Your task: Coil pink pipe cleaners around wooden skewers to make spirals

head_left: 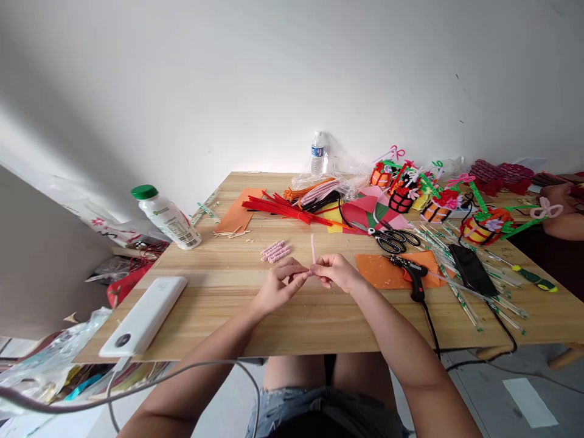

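Note:
Over the middle of the wooden table, both my hands meet at one pink pipe cleaner (pixel 313 248). My left hand (pixel 283 283) pinches its lower end between thumb and forefinger. Close beside it, my right hand (pixel 335 272) grips the same pipe cleaner, whose free end sticks up above the fingers. The part between my fingertips is mostly hidden. Just beyond my left hand lies a small row of coiled pink pipe cleaners (pixel 275 251).
Behind lie red pipe cleaners (pixel 285 208), black-handled scissors (pixel 392 236) and felt sheets. A glue gun (pixel 413 274), phone (pixel 473 269) and finished flower baskets (pixel 486 226) stand right. A white bottle (pixel 168 217) and power bank (pixel 143 316) are left. Another person's arm (pixel 559 213) shows far right.

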`<move>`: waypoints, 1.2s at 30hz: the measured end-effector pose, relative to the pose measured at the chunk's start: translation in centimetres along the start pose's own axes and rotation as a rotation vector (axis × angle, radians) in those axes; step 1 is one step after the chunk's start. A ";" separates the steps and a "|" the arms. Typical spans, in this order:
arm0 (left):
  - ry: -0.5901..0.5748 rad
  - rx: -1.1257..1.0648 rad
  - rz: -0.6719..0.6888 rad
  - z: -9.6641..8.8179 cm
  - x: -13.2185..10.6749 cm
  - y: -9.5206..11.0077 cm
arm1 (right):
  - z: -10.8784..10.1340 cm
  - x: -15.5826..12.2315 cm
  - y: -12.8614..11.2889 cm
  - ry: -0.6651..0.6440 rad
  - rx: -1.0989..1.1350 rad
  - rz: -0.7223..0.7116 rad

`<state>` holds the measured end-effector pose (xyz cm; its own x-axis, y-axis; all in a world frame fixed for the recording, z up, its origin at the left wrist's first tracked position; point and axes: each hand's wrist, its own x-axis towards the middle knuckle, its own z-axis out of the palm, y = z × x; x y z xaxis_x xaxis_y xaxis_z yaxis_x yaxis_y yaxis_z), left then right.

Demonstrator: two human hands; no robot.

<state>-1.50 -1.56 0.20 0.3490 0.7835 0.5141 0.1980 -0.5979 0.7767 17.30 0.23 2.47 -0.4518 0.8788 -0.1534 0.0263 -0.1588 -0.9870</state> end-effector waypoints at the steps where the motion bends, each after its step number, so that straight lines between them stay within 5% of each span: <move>1: -0.036 -0.108 -0.147 -0.1 0.1 0.1 | 0.1 0.0 0.0 0.027 -0.070 -0.045; 4: -0.156 -0.372 -0.537 -0.2 0.2 0.1 | 0.5 -0.1 0.1 0.098 -0.237 -0.129; 6: -0.188 -0.402 -0.618 -0.2 0.3 -0.1 | 0.6 -0.1 0.3 0.117 -0.289 -0.133; 14: -0.131 -0.056 -0.217 0.0 0.2 -0.5 | -0.2 0.0 0.7 0.074 -0.352 -0.055; 18: -0.116 0.176 0.112 0.2 -0.4 -0.5 | -0.2 0.1 0.4 0.013 -0.111 0.079; 21: -0.074 0.254 0.214 0.4 -0.5 -0.5 | 0.0 0.2 0.3 -0.004 0.042 0.151; 23: -0.047 0.193 0.142 0.4 -0.3 -0.3 | 0.1 0.3 0.4 0.009 0.059 0.138; 26: -0.054 0.006 -0.140 0.1 0.0 0.3 | 0.3 0.2 0.3 0.064 0.015 0.047; 30: -0.233 -0.285 -0.583 -0.3 0.3 0.8 | 0.5 -0.1 0.1 0.142 -0.148 -0.074; 33: -0.239 -0.280 -0.596 -0.5 0.4 0.9 | 0.4 -0.2 -0.1 0.145 -0.281 -0.086; 36: -0.196 -0.110 -0.403 -0.5 0.5 0.8 | 0.2 -0.3 0.1 0.154 -0.346 -0.090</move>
<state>-1.62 -1.53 1.23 0.4331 0.8965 0.0929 0.2588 -0.2224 0.9400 17.23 -0.09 2.47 -0.3273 0.9439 -0.0448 0.3040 0.0603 -0.9508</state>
